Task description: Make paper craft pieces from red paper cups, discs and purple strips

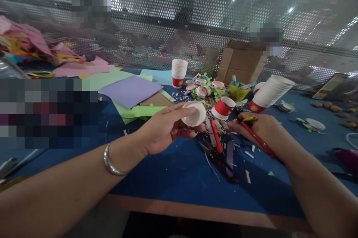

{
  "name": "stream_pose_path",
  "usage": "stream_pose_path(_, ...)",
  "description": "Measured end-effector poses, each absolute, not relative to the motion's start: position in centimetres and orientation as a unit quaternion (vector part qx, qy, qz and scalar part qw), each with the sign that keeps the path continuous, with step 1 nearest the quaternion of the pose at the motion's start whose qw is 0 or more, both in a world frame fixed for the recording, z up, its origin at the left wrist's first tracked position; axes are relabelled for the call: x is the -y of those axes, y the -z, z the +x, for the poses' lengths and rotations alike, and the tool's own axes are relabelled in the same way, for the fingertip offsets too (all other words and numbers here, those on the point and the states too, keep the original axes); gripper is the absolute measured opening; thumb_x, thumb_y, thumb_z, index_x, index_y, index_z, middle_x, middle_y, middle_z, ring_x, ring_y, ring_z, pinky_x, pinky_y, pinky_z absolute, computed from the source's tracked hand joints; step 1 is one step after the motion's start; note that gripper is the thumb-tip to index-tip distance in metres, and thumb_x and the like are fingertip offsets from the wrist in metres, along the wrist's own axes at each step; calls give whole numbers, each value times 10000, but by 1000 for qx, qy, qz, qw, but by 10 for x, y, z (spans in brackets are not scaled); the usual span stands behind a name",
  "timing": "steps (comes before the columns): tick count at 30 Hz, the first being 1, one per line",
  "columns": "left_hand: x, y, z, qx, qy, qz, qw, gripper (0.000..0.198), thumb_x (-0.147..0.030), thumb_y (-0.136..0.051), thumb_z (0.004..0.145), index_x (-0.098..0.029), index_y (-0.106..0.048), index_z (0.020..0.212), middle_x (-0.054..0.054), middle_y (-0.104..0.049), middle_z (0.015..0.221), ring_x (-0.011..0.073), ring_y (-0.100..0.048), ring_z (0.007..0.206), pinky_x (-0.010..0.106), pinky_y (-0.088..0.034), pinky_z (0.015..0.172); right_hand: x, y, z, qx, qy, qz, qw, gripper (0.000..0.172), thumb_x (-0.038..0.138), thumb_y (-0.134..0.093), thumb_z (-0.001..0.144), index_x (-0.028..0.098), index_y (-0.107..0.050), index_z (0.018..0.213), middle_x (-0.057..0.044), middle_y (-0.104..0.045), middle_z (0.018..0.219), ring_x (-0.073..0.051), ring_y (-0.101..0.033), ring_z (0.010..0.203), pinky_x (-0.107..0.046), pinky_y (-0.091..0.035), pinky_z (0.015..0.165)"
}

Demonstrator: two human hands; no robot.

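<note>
My left hand (170, 122) has its thumb inside a short white paper cup base (198, 116) and its fingers behind it. The base is tilted with its round opening towards me. My right hand (258, 130) is closed around red-handled scissors (264, 144), and a yellow piece shows at the fingers. Their dark blades point left, over a red and white paper cup piece (220, 111); I cannot tell whether they touch it. Below lie dark scissors (220, 159), a red-orange strip (216, 135) and many paper scraps.
Stacked paper cups stand at the back (179, 70) and lean at the right (272, 91). Small paper-cup turtles (311, 123) lie right of my hand, more in a pile (205, 89). Purple paper (131, 91) and green paper (145, 111) lie left. Behind are a cardboard box (237, 63) and a perforated metal screen.
</note>
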State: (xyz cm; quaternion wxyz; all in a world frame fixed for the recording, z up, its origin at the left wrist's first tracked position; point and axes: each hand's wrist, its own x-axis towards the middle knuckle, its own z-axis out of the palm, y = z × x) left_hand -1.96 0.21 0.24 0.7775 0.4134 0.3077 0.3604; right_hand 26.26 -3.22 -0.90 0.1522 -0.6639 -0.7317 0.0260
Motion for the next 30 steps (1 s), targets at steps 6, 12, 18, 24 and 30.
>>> stream_pose_path(6, -12, -3, -21, -367, -362, 343, 785, 264, -251, -541, 1011, -68, -730, 1036, 143, -788, 973, 159, -743, 734, 197, -624, 586, 27, 18, 282, 703, 14, -709, 52, 366, 586, -576, 918, 230, -656, 890, -72, -709, 695, -258, -677, 646, -318, -380, 565)
stream_pose_path(12, -17, -3, -19, -384, -353, 308, 796, 291, -191, -485, 1025, -26, -722, 1059, 170, -797, 1011, 204, -782, 795, 219, -659, 643, 32, 17, 277, 706, -17, -707, -21, 370, 576, -569, 922, 234, -660, 1029, -109, -772, 860, -302, -736, 788, -321, -437, 615)
stream_pose_path(18, -22, -9, -25, -359, -371, 303, 800, 310, -146, -471, 1004, 17, -672, 1176, 213, -785, 1065, 248, -797, 889, 185, -656, 677, 31, 14, 284, 718, -43, -695, -26, 428, 597, -546, 932, 233, -639, 1137, -92, -777, 875, -286, -738, 802, -327, -473, 652)
stream_pose_path(24, -21, -21, -29, -321, -391, 322, 800, 410, -138, -453, 988, 37, -586, 1334, 229, -779, 1063, 263, -788, 963, 193, -653, 747, 31, 14, 295, 737, -20, -675, 9, 398, 581, -604, 908, 218, -662, 1061, -94, -770, 817, -297, -732, 732, -345, -482, 646)
stream_pose_path(30, -19, -29, -36, -279, -452, 357, 768, 410, -146, -485, 966, -46, -614, 1341, 161, -775, 1117, 277, -761, 1065, 281, -633, 934, 33, 9, 295, 742, -46, -669, -11, 407, 579, -591, 911, 213, -657, 1077, -98, -771, 831, -303, -733, 757, -361, -493, 668)
